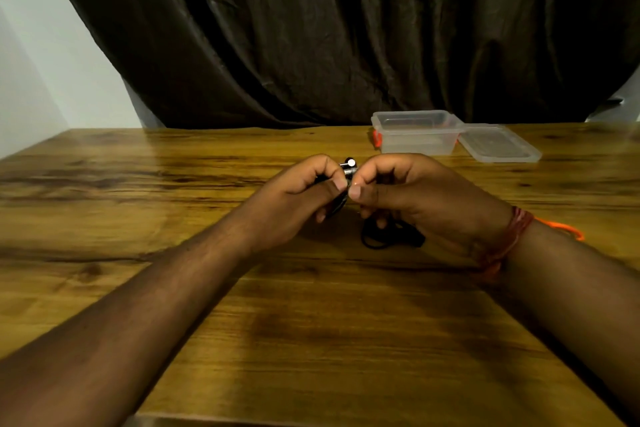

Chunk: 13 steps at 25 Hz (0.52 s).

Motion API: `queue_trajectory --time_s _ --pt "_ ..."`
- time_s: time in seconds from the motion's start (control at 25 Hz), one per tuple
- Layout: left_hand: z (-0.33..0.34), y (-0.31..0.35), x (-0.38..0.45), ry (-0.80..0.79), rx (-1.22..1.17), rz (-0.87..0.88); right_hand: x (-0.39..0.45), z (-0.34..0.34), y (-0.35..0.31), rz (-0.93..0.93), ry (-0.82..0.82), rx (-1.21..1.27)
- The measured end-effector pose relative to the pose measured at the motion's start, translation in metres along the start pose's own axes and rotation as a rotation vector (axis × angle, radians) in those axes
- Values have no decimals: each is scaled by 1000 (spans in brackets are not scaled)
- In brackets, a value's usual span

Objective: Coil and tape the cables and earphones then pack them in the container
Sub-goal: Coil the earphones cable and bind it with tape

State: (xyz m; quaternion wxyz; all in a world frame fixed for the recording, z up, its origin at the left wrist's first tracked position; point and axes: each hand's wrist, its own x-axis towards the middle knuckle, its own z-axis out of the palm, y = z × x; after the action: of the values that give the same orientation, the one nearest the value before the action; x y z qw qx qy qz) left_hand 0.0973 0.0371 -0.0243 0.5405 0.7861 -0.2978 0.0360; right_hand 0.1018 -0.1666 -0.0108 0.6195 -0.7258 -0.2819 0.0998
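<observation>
In the head view, the left hand point(298, 189) and right hand point(398, 191) are meeting above the table point(138, 184), thumbs and curled fingers pinching a dark cable point(348, 168) by its metal plug, likely to steady it for coiling. A black loop point(381, 236) is lying under the right hand, while the container point(417, 132) is standing open beside its lid point(498, 144), probably ready for packing.

Wooden table point(173, 204): showing golden-brown with dark streaked grain. On it, a container point(417, 133) appearing clear and colourless with an orange clasp point(377, 139); right of the container, a lid point(498, 144) looking equally clear. Nearer than the container, a cable point(384, 236) showing black, its plug tip point(349, 165) gleaming silver. Behind the table, a curtain point(329, 28) hanging dark brown. Wrist thread point(519, 229): showing red-orange.
</observation>
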Motion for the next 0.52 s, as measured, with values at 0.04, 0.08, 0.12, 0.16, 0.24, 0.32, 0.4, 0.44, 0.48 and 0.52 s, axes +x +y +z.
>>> queue_trajectory --time_s 0.04,0.08,0.12,0.16,0.24,0.32,0.4,0.44,0.48,0.52 --pt "0 0 0 2 -5 -3 0 0 0 9 -8 36" --pt "0 0 1 9 -15 -9 0 0 0 16 -7 59" --pt "0 0 1 20 -27 -18 0 0 -1 20 -1 63" --pt "-1 0 1 27 -39 -25 -1 -2 -1 19 1 52" --pt "-1 0 1 28 -47 -33 -1 -5 -3 13 -16 36" --pt "-3 0 1 32 -52 -45 -1 -6 -4 7 -31 55" --pt "-4 -1 1 35 -76 -54 -1 -6 -5 -10 -22 54" --pt "-3 -1 1 33 -102 -60 -1 -5 -5 -23 -9 35" --pt "-3 -2 2 32 -147 -69 -1 -5 -6 -38 8 9" --pt "-2 -3 2 27 -207 -81 0 -6 -6 -50 28 -16"
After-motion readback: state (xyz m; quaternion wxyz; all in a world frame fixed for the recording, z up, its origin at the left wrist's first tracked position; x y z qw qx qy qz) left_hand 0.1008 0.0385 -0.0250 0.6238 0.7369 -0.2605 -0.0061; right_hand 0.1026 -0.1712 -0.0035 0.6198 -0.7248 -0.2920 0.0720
